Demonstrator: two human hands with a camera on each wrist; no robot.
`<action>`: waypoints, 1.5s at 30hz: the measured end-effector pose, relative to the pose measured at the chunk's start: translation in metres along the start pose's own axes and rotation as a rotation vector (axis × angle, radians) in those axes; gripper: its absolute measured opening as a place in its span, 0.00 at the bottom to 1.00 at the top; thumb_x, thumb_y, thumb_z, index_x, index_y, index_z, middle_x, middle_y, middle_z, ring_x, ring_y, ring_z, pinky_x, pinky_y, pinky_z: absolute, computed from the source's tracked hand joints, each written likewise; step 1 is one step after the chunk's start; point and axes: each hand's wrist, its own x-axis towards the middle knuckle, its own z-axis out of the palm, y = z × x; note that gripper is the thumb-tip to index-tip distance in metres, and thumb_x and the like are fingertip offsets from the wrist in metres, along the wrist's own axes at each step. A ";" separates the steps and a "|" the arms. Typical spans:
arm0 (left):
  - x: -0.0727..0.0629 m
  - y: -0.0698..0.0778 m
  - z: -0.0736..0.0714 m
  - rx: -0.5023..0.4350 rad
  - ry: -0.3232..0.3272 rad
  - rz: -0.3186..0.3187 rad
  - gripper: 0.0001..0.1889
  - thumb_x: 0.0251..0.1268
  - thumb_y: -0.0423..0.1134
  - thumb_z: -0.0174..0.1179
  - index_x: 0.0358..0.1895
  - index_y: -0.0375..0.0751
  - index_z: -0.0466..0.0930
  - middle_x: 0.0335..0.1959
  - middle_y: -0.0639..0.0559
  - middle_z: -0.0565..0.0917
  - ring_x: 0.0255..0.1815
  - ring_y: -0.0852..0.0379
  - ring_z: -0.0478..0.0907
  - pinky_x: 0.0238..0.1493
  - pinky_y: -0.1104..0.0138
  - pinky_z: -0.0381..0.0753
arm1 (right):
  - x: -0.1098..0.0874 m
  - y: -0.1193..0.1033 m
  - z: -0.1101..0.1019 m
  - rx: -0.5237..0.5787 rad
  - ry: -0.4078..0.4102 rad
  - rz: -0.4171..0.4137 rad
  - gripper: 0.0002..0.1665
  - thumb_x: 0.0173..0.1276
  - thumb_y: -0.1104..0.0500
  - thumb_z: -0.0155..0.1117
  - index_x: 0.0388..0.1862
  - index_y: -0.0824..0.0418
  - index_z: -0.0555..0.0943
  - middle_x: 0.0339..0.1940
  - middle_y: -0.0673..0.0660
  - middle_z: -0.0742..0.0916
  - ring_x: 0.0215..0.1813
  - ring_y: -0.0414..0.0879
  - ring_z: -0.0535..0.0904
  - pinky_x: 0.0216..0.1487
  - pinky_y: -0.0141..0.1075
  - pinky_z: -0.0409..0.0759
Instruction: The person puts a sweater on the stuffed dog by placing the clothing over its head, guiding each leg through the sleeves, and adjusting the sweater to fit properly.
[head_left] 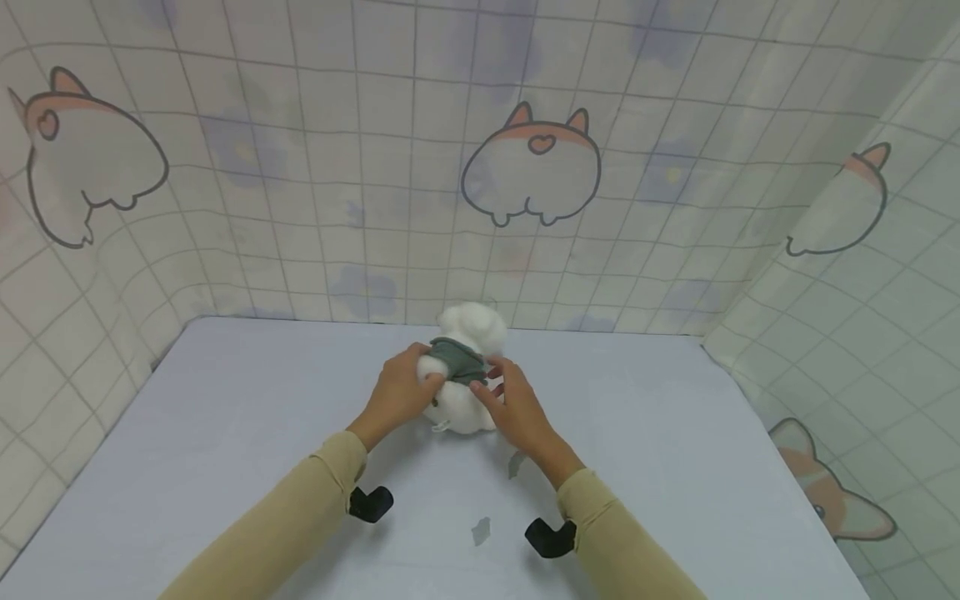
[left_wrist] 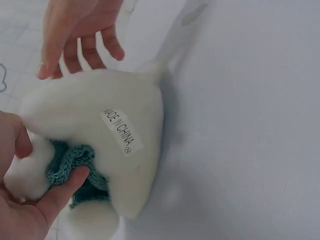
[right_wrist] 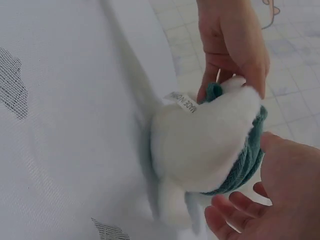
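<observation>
A white plush toy (head_left: 462, 408) in a green knitted garment (head_left: 457, 360) is on the table, near the far edge. My left hand (head_left: 397, 387) grips it from the left, thumb and fingers around a white limb and the knit. On the right, my right hand (head_left: 522, 412) has its thumb at the green knit and its fingers loosely bent beside the toy, not wrapped around it. A cloth label (left_wrist: 122, 131) reading "MADE IN CHINA" shows on the white plush in the left wrist view. The toy's face cannot be made out.
The pale table (head_left: 247, 417) meets a white gridded curtain (head_left: 375, 208) with cartoon corgis at the back and sides. Two small grey patches mark the table, one patch (head_left: 482, 531) in front of the toy. Black devices (head_left: 551, 539) sit at both wrists.
</observation>
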 end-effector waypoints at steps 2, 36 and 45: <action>0.000 -0.001 0.000 -0.040 0.015 -0.022 0.23 0.61 0.41 0.57 0.60 0.37 0.72 0.49 0.40 0.82 0.41 0.48 0.78 0.39 0.59 0.78 | 0.001 0.003 0.000 0.023 -0.002 0.052 0.36 0.74 0.41 0.52 0.71 0.60 0.62 0.58 0.58 0.77 0.52 0.49 0.76 0.49 0.42 0.78; 0.002 0.010 0.001 -0.429 -0.116 -0.126 0.27 0.68 0.40 0.50 0.70 0.46 0.63 0.70 0.46 0.67 0.69 0.46 0.66 0.63 0.53 0.74 | 0.009 0.014 -0.009 0.384 0.032 0.377 0.54 0.56 0.32 0.67 0.73 0.55 0.59 0.68 0.58 0.73 0.66 0.55 0.71 0.66 0.53 0.71; -0.009 0.016 0.012 -0.311 -0.093 -0.072 0.33 0.69 0.46 0.57 0.75 0.52 0.55 0.76 0.47 0.58 0.71 0.42 0.65 0.64 0.47 0.73 | 0.007 0.009 -0.010 0.146 0.233 0.403 0.58 0.54 0.30 0.67 0.73 0.61 0.59 0.66 0.64 0.75 0.63 0.58 0.74 0.61 0.53 0.74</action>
